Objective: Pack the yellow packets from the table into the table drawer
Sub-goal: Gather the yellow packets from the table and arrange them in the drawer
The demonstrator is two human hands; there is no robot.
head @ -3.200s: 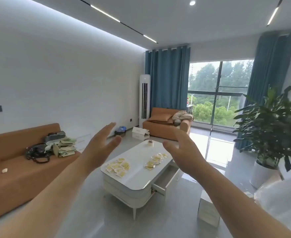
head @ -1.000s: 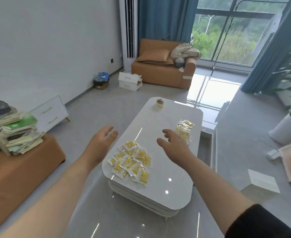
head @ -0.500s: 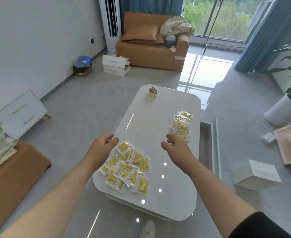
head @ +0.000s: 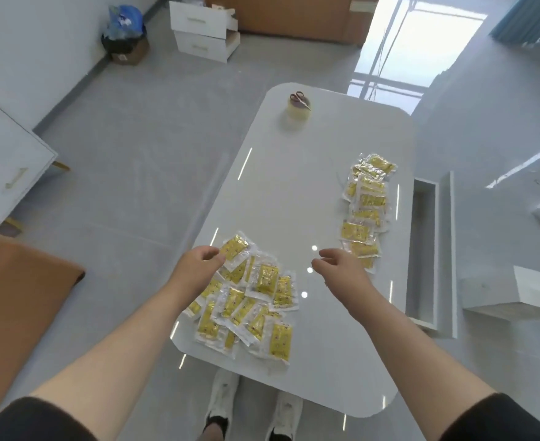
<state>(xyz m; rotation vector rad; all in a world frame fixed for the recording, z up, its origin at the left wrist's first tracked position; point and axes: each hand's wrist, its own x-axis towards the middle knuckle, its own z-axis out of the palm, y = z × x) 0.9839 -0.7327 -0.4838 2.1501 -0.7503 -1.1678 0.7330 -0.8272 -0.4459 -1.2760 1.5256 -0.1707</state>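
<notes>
Two bare forearms reach out over the near end of the bench (head: 294,186), with dark sleeves at the elbows.

Left grip (head: 198,265): fingers loosely curled, with the tips at the corner of the farthest packet in the near heap. Can't tell if it's pinched or only touched.

Right grip (head: 342,268): fingers slack, half-curled and pointing left, holding nothing. It hovers above bare bench top between the two lots of packets, just beside the near end of the right-hand row.

Yellow packets, first lot: a loose overlapping heap (head: 249,300) at the near-left corner. Second lot: a row (head: 366,211) along the right edge, roughly mid-length.

Drawer (head: 424,249): pulled out from the bench's right side, with the grey inside showing.

Bench is glossy white with rounded corners and reflects the ceiling lights. At the far-left corner, a tape roll (head: 297,111) with scissors (head: 300,98) lying on top.

Room:
- Grey tiled floor.
- White cabinet (head: 4,167) with two handles on the left, orange sofa corner (head: 17,297) nearer.
- Stacked white drawer units (head: 203,30) and a black bin with a blue bag (head: 124,30) by the far wall.
- White box (head: 514,294) on the floor past the drawer.
- Blue curtain (head: 529,17) at far right.
- White shoes (head: 224,399) under the near edge.

Packet print is too small to read.
</notes>
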